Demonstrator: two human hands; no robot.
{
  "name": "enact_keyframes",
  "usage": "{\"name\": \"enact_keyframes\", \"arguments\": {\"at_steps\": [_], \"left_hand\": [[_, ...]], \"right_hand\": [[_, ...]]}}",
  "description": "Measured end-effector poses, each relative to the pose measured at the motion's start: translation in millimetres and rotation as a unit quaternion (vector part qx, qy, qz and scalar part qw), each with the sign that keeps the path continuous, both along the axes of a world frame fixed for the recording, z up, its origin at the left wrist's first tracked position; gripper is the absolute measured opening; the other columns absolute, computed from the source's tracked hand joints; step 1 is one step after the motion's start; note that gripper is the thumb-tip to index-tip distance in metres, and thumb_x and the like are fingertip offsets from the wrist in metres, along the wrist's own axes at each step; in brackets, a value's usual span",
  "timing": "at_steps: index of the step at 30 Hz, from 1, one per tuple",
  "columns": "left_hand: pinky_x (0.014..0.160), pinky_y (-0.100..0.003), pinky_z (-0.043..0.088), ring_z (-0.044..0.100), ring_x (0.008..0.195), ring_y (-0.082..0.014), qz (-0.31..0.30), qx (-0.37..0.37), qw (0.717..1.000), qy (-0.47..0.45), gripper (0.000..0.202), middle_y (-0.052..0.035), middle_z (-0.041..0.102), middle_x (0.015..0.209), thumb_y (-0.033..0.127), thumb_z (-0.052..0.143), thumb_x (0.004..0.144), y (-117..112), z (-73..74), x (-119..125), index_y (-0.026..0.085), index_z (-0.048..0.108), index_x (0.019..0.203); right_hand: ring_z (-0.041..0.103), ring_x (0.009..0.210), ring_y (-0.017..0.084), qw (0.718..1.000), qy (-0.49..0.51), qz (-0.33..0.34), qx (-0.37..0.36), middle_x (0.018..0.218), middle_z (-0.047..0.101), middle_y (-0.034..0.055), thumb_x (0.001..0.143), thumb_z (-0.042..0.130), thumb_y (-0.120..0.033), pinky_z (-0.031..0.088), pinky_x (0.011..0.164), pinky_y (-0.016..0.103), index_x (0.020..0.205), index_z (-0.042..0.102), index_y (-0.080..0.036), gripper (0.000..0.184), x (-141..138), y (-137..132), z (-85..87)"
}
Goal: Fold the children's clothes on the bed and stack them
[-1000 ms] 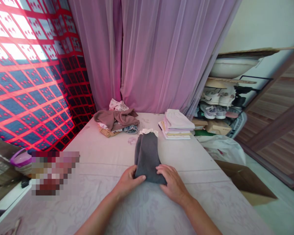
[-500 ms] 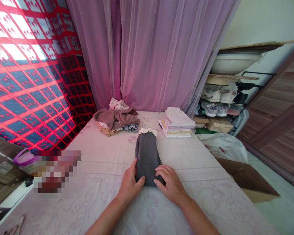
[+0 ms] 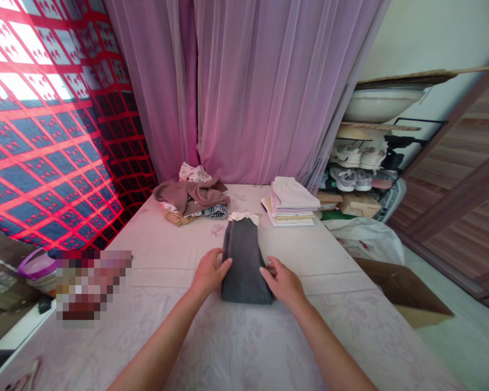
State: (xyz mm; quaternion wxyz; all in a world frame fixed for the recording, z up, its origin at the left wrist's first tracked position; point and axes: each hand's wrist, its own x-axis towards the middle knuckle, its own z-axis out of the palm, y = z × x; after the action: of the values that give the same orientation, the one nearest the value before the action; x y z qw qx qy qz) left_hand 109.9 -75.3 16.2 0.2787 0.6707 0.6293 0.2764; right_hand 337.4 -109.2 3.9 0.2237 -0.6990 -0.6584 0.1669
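A dark grey folded garment (image 3: 244, 260) with a white frilled end lies lengthwise on the pale bed sheet (image 3: 155, 255). My left hand (image 3: 207, 273) rests against its left edge, fingers stretched toward the cloth. Against the right edge lies my right hand (image 3: 283, 281), fingers flat and slightly spread. Both hands flank the garment about halfway along it and grip nothing.
A loose heap of brown and patterned clothes (image 3: 191, 198) lies at the far left of the bed. A stack of folded pale clothes (image 3: 291, 202) sits at the far right. Beside the bed are a cardboard box (image 3: 403, 282), a white bag (image 3: 362, 241) and a shoe rack (image 3: 362, 171).
Both hands slid forward from the garment's near end to its sides, about halfway along. The view shifted slightly.
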Motion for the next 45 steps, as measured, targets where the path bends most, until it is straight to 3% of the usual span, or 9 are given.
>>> {"name": "enact_keyframes", "arguments": {"at_steps": [4, 8, 12, 17, 24, 27, 31, 35, 45], "left_hand": [[0.094, -0.033, 0.044, 0.060, 0.114, -0.0261, 0.043, -0.144, 0.988, 0.021, 0.067, -0.0127, 0.063, 0.125, 0.056, 0.055, 0.080, 50.8, 6.2, 2.9, 0.016, 0.047, 0.133], [0.085, -0.035, 0.047, 0.061, 0.111, -0.0341, 0.048, -0.163, 0.985, 0.025, 0.062, -0.0151, 0.069, 0.112, 0.060, 0.068, 0.065, 86.5, 6.7, 11.9, 0.015, 0.064, 0.106], [0.076, -0.033, 0.049, 0.066, 0.099, -0.0322, 0.047, -0.152, 0.987, -0.015, 0.039, -0.0107, 0.073, 0.097, 0.047, 0.074, 0.062, 94.2, 2.8, 23.1, 0.017, 0.066, 0.086], [0.069, -0.027, 0.051, 0.068, 0.087, -0.0208, 0.039, -0.088, 0.986, -0.134, 0.030, -0.0065, 0.072, 0.097, 0.038, 0.058, 0.081, 99.3, 11.3, 41.0, 0.018, 0.060, 0.103], [0.081, -0.028, 0.051, 0.065, 0.099, -0.0200, 0.038, 0.012, 0.975, -0.216, 0.043, -0.0097, 0.067, 0.113, 0.042, 0.054, 0.086, 199.4, 60.0, 60.7, 0.017, 0.052, 0.121], [0.097, -0.036, 0.043, 0.054, 0.120, -0.0256, 0.068, 0.036, 0.978, -0.196, 0.063, -0.0152, 0.058, 0.129, 0.044, 0.060, 0.081, 226.5, 52.3, 65.6, 0.016, 0.041, 0.134], [0.113, -0.042, 0.025, 0.031, 0.139, -0.0289, 0.039, 0.071, 0.987, -0.137, 0.069, -0.0160, 0.040, 0.147, 0.041, 0.067, 0.075, 206.5, 3.5, 71.6, 0.016, 0.044, 0.135], [0.114, -0.049, 0.023, 0.025, 0.141, -0.0320, -0.127, 0.139, 0.974, 0.125, 0.064, -0.0121, 0.029, 0.154, 0.049, 0.060, 0.080, 170.5, -33.4, 74.7, 0.023, 0.047, 0.137], [0.112, -0.058, 0.011, 0.035, 0.135, -0.0351, -0.151, 0.131, 0.928, 0.315, 0.051, -0.0117, 0.056, 0.135, 0.058, 0.042, 0.088, 175.0, 0.1, 87.7, 0.025, 0.064, 0.119]], "right_hand": [[0.066, 0.096, 0.027, 0.990, -0.075, -0.007, -0.121, 0.104, 0.070, 0.0094, 0.081, 0.052, -0.053, 0.047, 0.077, 0.035, 0.116, 0.059, -0.020, 0.049, -9.3, 7.5, 25.1], [0.065, 0.098, 0.028, 0.986, -0.081, -0.009, -0.149, 0.103, 0.071, 0.0107, 0.078, 0.055, -0.050, 0.046, 0.076, 0.034, 0.104, 0.064, -0.020, 0.040, -15.4, 10.4, 29.2], [0.066, 0.096, 0.025, 0.995, -0.036, -0.019, -0.089, 0.102, 0.071, 0.0093, 0.078, 0.057, -0.038, 0.045, 0.077, 0.031, 0.106, 0.063, -0.019, 0.034, -16.5, 12.2, 17.8], [0.066, 0.096, 0.023, 0.999, 0.026, -0.038, 0.008, 0.101, 0.071, 0.0077, 0.078, 0.057, -0.034, 0.046, 0.079, 0.030, 0.107, 0.062, -0.020, 0.032, -7.3, 31.4, 15.7], [0.065, 0.095, 0.023, 0.974, 0.099, -0.100, 0.180, 0.105, 0.070, 0.0084, 0.079, 0.056, -0.040, 0.048, 0.084, 0.034, 0.111, 0.062, -0.020, 0.038, 5.8, 133.2, 50.4], [0.063, 0.098, 0.023, 0.962, 0.129, -0.123, 0.208, 0.112, 0.066, 0.0127, 0.084, 0.047, -0.038, 0.048, 0.087, 0.037, 0.120, 0.057, -0.016, 0.044, 8.5, 162.1, 32.5], [0.059, 0.106, 0.026, 0.955, 0.111, -0.124, 0.244, 0.117, 0.062, 0.0162, 0.083, 0.043, -0.029, 0.047, 0.091, 0.042, 0.121, 0.056, -0.013, 0.043, 11.4, 152.3, -28.2], [0.058, 0.109, 0.024, 0.963, 0.058, -0.086, 0.250, 0.116, 0.062, 0.0133, 0.080, 0.044, -0.021, 0.047, 0.094, 0.040, 0.110, 0.063, -0.017, 0.036, 9.1, 129.2, -62.8], [0.058, 0.106, 0.022, 0.954, 0.097, -0.102, 0.267, 0.115, 0.062, 0.0117, 0.081, 0.045, -0.021, 0.047, 0.093, 0.038, 0.104, 0.066, -0.018, 0.031, 7.4, 129.1, -55.8]]}}
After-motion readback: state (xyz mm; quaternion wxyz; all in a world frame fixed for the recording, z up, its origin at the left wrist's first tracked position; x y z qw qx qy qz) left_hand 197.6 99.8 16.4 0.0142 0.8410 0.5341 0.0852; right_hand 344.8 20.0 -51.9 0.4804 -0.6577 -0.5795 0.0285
